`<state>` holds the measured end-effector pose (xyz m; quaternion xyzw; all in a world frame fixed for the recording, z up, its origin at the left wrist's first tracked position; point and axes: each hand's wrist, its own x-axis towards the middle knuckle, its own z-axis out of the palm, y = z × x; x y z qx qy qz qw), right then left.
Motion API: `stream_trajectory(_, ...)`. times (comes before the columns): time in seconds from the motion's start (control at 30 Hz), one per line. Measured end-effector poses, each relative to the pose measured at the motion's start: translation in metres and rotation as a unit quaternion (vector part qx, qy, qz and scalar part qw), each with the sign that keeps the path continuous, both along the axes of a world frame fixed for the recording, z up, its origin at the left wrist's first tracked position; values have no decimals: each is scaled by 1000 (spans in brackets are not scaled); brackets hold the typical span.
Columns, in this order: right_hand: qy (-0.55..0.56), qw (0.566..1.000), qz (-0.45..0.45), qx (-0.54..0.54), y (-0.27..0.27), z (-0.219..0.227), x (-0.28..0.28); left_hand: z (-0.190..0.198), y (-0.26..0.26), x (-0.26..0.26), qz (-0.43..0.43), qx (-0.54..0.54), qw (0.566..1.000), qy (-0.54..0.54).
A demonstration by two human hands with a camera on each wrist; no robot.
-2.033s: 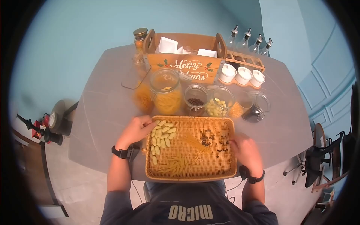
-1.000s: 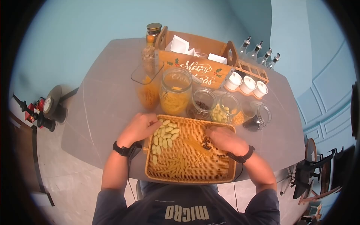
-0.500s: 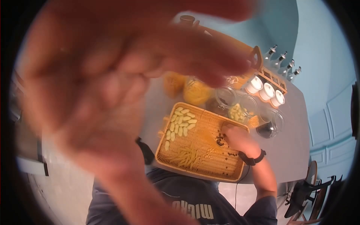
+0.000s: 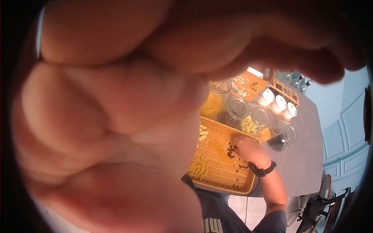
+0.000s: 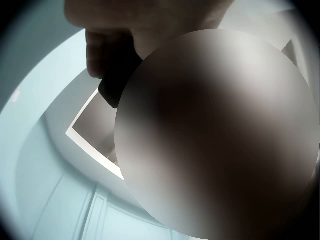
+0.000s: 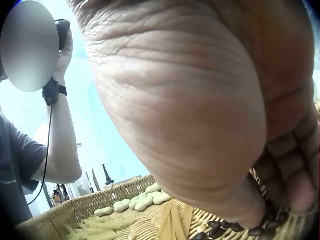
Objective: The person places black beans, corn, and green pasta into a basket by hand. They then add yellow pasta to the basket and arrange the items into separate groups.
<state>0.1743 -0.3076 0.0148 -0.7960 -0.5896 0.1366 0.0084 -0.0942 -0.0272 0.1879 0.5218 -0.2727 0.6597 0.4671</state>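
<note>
My left hand (image 4: pixel 128 108) is raised right in front of the head camera and fills much of the head view. In the right wrist view this left hand (image 6: pixel 64 60) grips a dark head-worn camera (image 6: pixel 62 32); the left wrist view shows its fingers (image 5: pixel 95 55) against the dark housing (image 5: pixel 119 80). My right hand (image 4: pixel 250 149) is lowered into a wicker basket (image 4: pixel 217 188), thumb and fingers apart, fingertips among dark beans (image 6: pixel 270 220). Peanuts in shells (image 6: pixel 142 201), flat pasta strips (image 6: pixel 175 220) and penne (image 4: pixel 199 167) lie in the basket. My left hand hides the basket's left part.
Behind the basket stand glass jars: pasta (image 4: pixel 213 105), peanuts (image 4: pixel 248 125) and dark contents (image 4: pixel 276 142). White lidded pots (image 4: pixel 279 104), a wooden crate (image 4: pixel 248 86) and glass bottles (image 4: pixel 297 81) stand farther back. A cable (image 4: pixel 247 206) hangs by the right wrist.
My left hand has left the basket's upper left corner and risen to the head camera. My right hand has moved from the basket's right rim onto the dark beans. The head view has tilted.
</note>
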Motion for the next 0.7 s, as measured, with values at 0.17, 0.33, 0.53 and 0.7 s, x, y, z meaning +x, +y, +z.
stream_trajectory(0.17, 6, 1000, -1, -6, 3, 2, 2, 0, -6, -18, 13, -3, 1000, 6)
stream_trajectory(0.33, 9, 1000, -4, 2, 1, 0, 1, 3, -26, -18, 12, -3, 998, 54)
stream_trajectory(0.53, 12, 1000, -2, 10, 1, 4, 0, -3, -76, 26, -35, 9, 988, 150)
stream_trajectory(0.7, 3, 1000, 0, 16, 0, -7, 7, -1, -78, 32, -49, 2, 988, 143)
